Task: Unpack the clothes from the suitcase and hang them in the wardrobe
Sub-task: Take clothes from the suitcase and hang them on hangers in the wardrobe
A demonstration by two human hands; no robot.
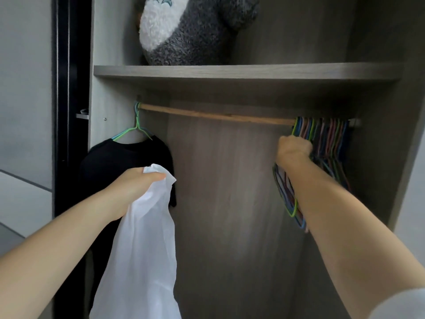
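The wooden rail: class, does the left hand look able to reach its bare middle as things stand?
Probably yes. The left hand, gripping the white garment, is below the rail, with open space between; the black shirt hangs further left, the empty hangers further right.

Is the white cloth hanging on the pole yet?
No, the left hand holds the white cloth below the pole; only the black shirt hangs from it.

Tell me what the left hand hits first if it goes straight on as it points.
Probably the black shirt hanging just beyond the left hand, which grips the white garment. Depth is unclear; it could instead reach the back panel.
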